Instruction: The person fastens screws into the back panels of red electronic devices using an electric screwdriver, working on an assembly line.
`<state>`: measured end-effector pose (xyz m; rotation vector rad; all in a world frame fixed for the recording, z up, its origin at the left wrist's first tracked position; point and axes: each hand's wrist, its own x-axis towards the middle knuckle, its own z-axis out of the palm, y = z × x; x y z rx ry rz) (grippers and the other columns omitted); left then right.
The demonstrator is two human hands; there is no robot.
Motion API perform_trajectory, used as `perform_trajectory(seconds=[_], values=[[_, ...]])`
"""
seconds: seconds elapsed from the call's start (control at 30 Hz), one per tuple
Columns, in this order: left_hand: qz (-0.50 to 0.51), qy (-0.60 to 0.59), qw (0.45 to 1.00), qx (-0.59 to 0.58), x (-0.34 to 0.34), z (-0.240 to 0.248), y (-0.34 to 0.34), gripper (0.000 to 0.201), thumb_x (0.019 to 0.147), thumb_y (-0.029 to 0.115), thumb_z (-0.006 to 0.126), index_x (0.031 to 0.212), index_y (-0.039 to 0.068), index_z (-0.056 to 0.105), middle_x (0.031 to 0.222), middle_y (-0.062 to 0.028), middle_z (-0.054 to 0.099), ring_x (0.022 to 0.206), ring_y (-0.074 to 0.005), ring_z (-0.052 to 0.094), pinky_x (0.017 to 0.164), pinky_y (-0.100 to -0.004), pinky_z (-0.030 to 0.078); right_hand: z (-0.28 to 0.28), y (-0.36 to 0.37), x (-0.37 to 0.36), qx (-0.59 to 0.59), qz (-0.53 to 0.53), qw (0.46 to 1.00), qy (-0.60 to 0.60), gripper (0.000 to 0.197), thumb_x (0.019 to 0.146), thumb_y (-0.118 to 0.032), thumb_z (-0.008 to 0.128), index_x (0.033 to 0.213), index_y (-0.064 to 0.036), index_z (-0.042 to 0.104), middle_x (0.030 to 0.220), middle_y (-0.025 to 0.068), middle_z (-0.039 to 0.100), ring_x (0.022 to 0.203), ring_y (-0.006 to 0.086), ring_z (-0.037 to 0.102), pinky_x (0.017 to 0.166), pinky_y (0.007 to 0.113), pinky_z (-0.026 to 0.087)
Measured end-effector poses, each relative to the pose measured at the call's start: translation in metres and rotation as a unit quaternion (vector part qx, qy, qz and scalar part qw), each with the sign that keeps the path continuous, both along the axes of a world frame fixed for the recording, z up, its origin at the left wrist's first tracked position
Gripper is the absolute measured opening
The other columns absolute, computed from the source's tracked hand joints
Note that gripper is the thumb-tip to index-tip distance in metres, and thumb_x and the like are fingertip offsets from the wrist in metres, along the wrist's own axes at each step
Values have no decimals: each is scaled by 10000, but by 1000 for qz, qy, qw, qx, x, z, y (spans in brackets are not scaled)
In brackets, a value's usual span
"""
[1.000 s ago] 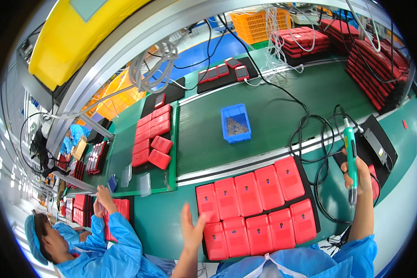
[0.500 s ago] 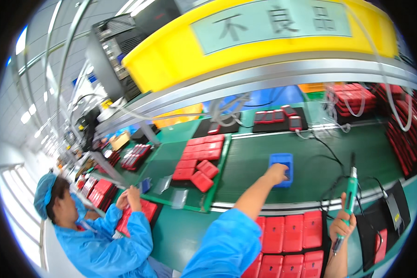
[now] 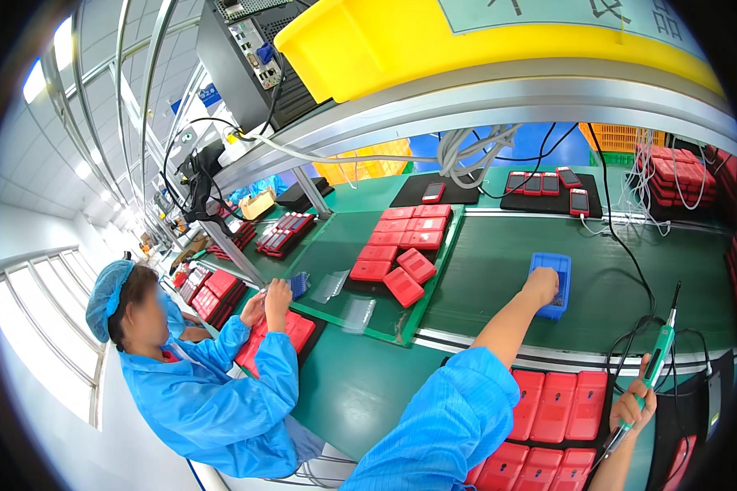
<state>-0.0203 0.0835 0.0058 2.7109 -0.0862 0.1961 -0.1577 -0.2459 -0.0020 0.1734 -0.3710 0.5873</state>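
Observation:
My left hand [image 3: 541, 286] reaches over the left side of a small blue bin [image 3: 551, 261], fingers curled downward into it. Its fingertips, and whatever they may pinch, are hidden. Small dark bits lie at the bin's bottom, too small to name. In my right hand [image 3: 633, 407] is a green electric screwdriver [image 3: 658, 358], gripped round its body with the dark bit pointing up and slightly right. Below and between my arms, red plastic casings [image 3: 552, 406] lie in rows on a black mat. My left sleeve covers part of them.
At left a co-worker [image 3: 213, 385] handles something small above red casings. A green tray [image 3: 422, 323] carries more casings and clear bags. Handheld devices [image 3: 540, 183] rest on black mats at the back. A metal rail [image 3: 508, 94] with a yellow bin [image 3: 434, 49] crosses above; cables hang down.
The whole view has shifted, so the bench appears farther right. My left hand remains at the blue bin. The screwdriver in my right hand leans more to the right.

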Motion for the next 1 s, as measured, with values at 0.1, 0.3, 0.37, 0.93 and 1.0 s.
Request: perform_trajectory(seconds=[0.1, 0.3, 0.37, 0.93, 1.0], values=[[59, -35, 995, -73, 1, 0, -8, 71, 665, 76, 619, 718, 60, 664, 739, -147, 635, 708, -262, 626, 651, -337, 492, 0, -2, -2, -4, -15, 1000, 14, 577, 877, -120, 391, 1374, -152, 100, 879, 119, 498, 441, 104, 428, 381, 237, 347], [185, 57, 660, -726, 8, 4, -5, 91, 795, 68, 500, 733, 13, 536, 634, -45, 506, 503, -109, 444, 388, -187, 350, 6, -1, -5, 11, -4, 1000, 9, 541, 887, -129, 377, 1368, -153, 131, 812, 69, 461, 459, 99, 420, 391, 233, 339], [203, 68, 597, -773, 9, 7, -6, 85, 800, 71, 489, 746, 17, 527, 643, -47, 509, 509, -109, 446, 384, -187, 346, 7, -1, -6, 12, -6, 1000, 17, 542, 887, -132, 381, 1368, -151, 132, 803, 66, 457, 455, 99, 420, 385, 231, 332], [143, 72, 459, -874, -46, 48, -11, 68, 820, 87, 518, 793, 25, 530, 682, -43, 517, 526, -80, 443, 366, -151, 307, 13, -11, -15, -11, -89, 995, -36, 530, 923, -275, 352, 1378, -258, 81, 677, 74, 454, 395, 97, 414, 352, 214, 317], [81, 91, 484, -866, -74, 61, -22, 65, 813, 92, 549, 800, 30, 535, 682, -32, 513, 529, -68, 442, 368, -143, 296, 19, -13, -14, 38, -82, 991, -97, 541, 925, -269, 357, 1381, -194, 75, 664, 69, 459, 404, 96, 435, 345, 211, 320]])
